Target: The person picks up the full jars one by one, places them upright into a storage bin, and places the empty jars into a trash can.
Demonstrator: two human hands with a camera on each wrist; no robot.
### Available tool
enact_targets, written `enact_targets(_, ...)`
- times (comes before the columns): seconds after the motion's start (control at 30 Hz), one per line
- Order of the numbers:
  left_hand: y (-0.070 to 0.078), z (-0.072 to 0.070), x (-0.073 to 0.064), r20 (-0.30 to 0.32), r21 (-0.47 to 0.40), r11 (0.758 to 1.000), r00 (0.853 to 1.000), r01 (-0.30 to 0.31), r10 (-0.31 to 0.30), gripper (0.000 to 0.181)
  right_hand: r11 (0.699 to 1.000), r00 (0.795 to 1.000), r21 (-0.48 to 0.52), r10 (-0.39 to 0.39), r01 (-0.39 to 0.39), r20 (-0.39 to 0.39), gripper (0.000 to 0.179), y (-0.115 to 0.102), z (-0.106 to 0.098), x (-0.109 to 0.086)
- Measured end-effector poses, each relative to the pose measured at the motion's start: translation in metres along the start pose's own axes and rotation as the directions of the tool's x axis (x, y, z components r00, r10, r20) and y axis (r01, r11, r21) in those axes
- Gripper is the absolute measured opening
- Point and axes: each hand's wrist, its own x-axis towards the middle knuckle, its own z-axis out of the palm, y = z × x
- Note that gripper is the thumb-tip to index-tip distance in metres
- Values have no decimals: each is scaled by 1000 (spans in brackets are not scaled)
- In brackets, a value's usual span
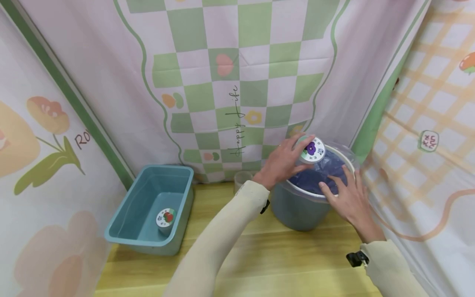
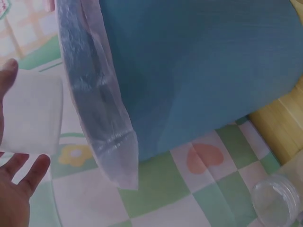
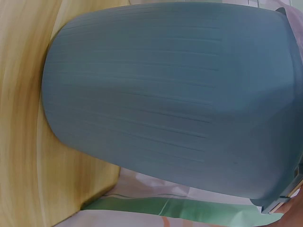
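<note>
On my head feed, right of centre, I see the left hand (image 1: 280,162) gripping a small white tub with a round purple-flower lid (image 1: 312,150) over a grey-blue plastic bin (image 1: 300,212). The right hand (image 1: 349,202) spreads wide at the bin's rim. Lower left, a teal rectangular plastic basin (image 1: 184,226) sits on the yellow wooden worktop (image 1: 282,264).

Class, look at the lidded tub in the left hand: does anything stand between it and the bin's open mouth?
Nothing visible does. The left hand holds the tub above the far left of the mouth of the bin; the right hand spreads over the near right of that opening, off to one side.
</note>
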Motion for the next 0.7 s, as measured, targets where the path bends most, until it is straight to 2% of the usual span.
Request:
enact_targets(0.13, 6, 1, 2, 23, -17, 1000, 1000, -10, 10, 93, 1000, 1000, -6, 2, -2, 2, 74, 0, 0, 1)
enact_targets(0.37, 6, 5, -2, 4, -66, 996, 998, -56, 56, 82, 1000, 1000, -6, 5, -5, 2, 74, -2, 1, 0)
enact_targets(0.6, -2, 10, -8, -36, -83, 996, 999, -40, 37, 77, 1000, 1000, 5, 2, -2, -12, 73, -3, 0, 0)
enact_targets(0.7, -6, 10, -12, -19, -68, 998, 1000, -10, 9, 73, 1000, 1000, 6, 1, -1, -19, 72, -3, 0, -1)
